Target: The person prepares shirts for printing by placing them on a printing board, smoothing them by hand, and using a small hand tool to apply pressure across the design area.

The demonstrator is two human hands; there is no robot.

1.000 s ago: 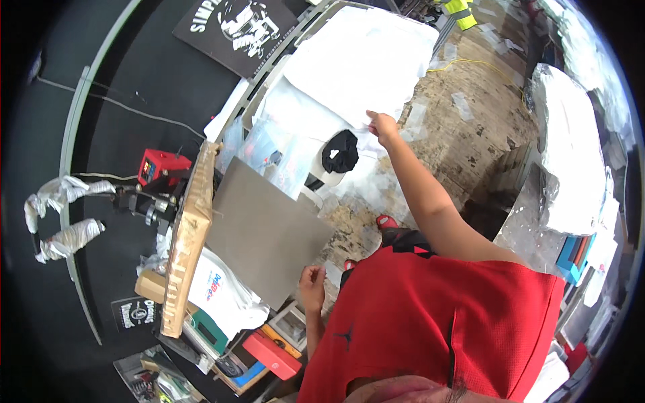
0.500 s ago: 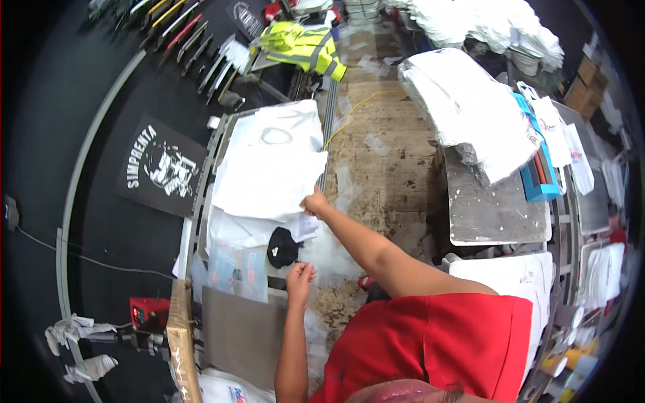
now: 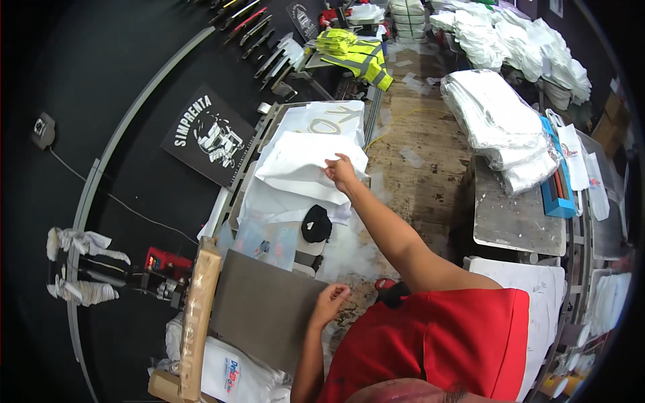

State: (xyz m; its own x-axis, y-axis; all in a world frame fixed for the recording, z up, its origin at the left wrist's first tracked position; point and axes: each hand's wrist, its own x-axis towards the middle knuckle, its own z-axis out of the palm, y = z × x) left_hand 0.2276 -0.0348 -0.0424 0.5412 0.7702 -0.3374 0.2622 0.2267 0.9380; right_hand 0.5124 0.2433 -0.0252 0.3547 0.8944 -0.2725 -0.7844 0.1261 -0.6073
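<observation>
My right hand (image 3: 341, 172) reaches out over a loose white sheet (image 3: 299, 164) on the far work platform. Its fingers are slightly apart against the sheet's right part, and I see nothing gripped in them. Beneath, another white sheet with large outlined letters (image 3: 334, 121) shows at the far end. A black cap (image 3: 316, 224) lies on the near side of these sheets, beside some clear plastic bags (image 3: 272, 245). Closer to me, my left hand (image 3: 329, 303) hovers at the right edge of a bare grey platen (image 3: 265, 305), its fingers curled in with nothing visible in them.
Plastic-wrapped white goods (image 3: 500, 124) lie on a platen at right, beside a blue tray (image 3: 557, 201). A cardboard-coloured wrapped post (image 3: 198, 322) stands at left by a red device (image 3: 168, 262). A yellow cable (image 3: 410, 113) crosses the stained floor (image 3: 416, 188). Hi-vis vests (image 3: 356, 57) lie beyond.
The view has shifted, so the scene sits further right. My right hand has gone from a closed grip at the sheet's edge to looser fingers over it. My left hand has drawn nearer me.
</observation>
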